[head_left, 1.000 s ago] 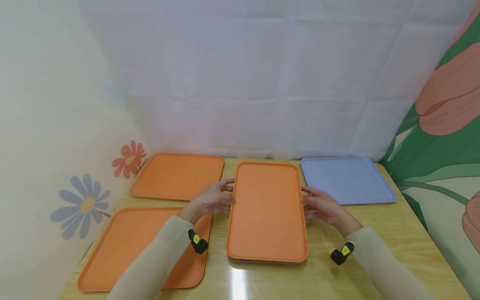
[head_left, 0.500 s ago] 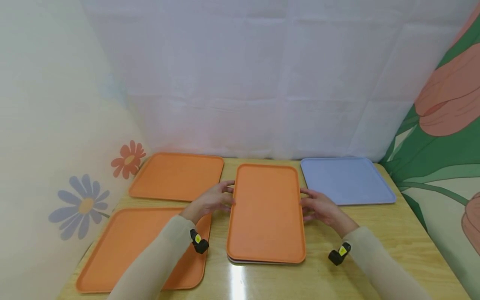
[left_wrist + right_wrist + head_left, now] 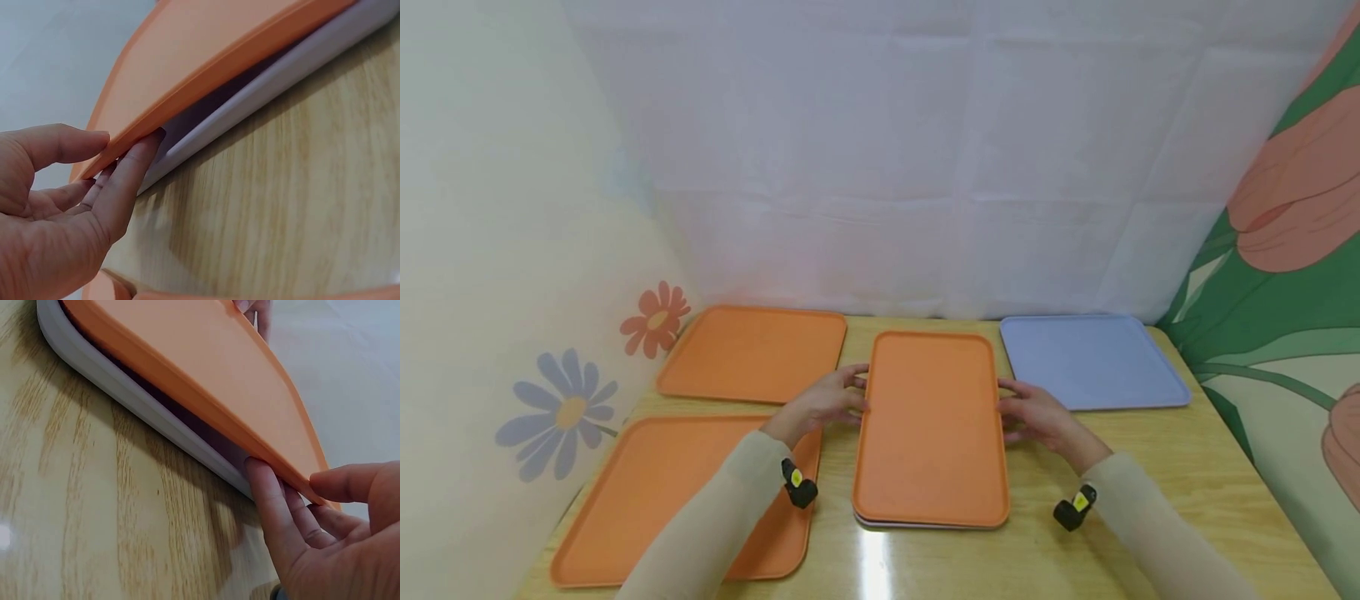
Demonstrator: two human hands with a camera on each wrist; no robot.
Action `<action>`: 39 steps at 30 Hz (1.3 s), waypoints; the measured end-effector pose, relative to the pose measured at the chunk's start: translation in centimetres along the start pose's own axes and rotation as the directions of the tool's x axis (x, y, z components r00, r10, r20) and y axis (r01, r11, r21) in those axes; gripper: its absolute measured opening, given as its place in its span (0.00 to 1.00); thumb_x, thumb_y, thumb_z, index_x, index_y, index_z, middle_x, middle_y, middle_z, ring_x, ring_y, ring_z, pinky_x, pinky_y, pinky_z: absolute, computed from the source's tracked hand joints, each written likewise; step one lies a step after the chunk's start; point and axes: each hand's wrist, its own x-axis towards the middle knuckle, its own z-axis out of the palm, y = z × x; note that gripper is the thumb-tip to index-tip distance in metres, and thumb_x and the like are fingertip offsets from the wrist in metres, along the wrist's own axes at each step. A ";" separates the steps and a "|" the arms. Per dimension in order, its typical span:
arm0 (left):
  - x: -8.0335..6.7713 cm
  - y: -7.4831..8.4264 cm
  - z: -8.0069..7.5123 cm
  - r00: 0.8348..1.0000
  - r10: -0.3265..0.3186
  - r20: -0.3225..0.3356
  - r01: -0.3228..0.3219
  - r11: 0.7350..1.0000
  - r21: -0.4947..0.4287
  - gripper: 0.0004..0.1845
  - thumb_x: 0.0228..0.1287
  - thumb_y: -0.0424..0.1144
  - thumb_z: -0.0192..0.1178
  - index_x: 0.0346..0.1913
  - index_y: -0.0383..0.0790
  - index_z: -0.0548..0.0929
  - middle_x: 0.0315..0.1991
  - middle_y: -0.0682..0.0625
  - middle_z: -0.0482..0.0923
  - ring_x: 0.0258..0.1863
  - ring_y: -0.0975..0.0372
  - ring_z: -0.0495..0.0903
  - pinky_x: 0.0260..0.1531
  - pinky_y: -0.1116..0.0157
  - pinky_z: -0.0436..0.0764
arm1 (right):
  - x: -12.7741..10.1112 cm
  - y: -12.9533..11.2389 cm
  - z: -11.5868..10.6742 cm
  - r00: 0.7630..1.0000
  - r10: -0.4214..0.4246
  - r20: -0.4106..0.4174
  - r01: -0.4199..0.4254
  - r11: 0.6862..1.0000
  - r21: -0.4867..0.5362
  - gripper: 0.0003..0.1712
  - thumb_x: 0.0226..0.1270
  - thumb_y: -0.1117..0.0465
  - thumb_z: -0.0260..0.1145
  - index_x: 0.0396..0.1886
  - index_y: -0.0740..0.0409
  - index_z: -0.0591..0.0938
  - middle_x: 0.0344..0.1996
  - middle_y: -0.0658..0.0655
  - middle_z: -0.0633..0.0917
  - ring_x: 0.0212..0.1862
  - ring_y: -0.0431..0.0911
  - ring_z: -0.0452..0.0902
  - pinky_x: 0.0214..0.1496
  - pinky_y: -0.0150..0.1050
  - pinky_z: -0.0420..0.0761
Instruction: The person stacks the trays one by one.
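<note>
An orange tray [image 3: 931, 425] lies lengthwise in the middle, over a pale lavender tray [image 3: 212, 122] whose rim shows beneath it. The wrist views show a dark gap between the two rims. My left hand [image 3: 823, 402] grips the orange tray's left long edge, thumb at the rim and fingers curled under it. On the opposite edge my right hand [image 3: 1041, 415] pinches the rim the same way, its fingertips [image 3: 259, 472] tucked beneath the orange tray. Most of the lavender tray is hidden under the orange one.
Two more orange trays lie on the left, one at the back [image 3: 752, 354] and one in front [image 3: 677, 483], partly under my left sleeve. A blue tray [image 3: 1093, 362] lies at the back right. The wooden table [image 3: 1180, 450] ends at a white cloth [image 3: 880, 167] behind.
The orange tray's far edge has come slightly nearer, and its right edge has shifted a little left. My right hand has moved slightly left with it; both hands keep their grip.
</note>
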 end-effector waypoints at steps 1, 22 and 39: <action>0.0 0.1 0.0 1.000 0.000 0.003 0.000 1.000 0.003 0.43 0.55 0.21 0.56 0.72 0.42 0.51 0.61 0.37 0.59 0.38 0.55 0.76 0.33 0.57 0.82 | 0.1 0.0 0.0 1.000 0.001 -0.004 -0.001 1.000 -0.001 0.35 0.64 0.68 0.55 0.71 0.57 0.57 0.38 0.58 0.82 0.37 0.49 0.80 0.37 0.49 0.82; -0.3 0.8 0.6 0.999 -0.042 -0.007 0.042 0.968 0.247 0.44 0.52 0.22 0.59 0.71 0.32 0.50 0.51 0.37 0.65 0.33 0.55 0.79 0.34 0.56 0.83 | 0.3 -0.2 0.8 1.000 -0.001 -0.022 -0.003 0.986 -0.167 0.34 0.62 0.68 0.56 0.69 0.65 0.60 0.35 0.61 0.82 0.32 0.46 0.80 0.34 0.44 0.83; -3.5 1.5 -1.2 0.997 -0.024 -0.069 0.048 0.926 0.375 0.32 0.63 0.31 0.53 0.68 0.30 0.56 0.52 0.36 0.66 0.42 0.52 0.74 0.38 0.54 0.82 | 0.3 -0.3 1.4 0.999 0.023 -0.040 -0.032 0.975 -0.219 0.37 0.58 0.71 0.59 0.68 0.64 0.60 0.36 0.60 0.81 0.30 0.45 0.79 0.31 0.42 0.83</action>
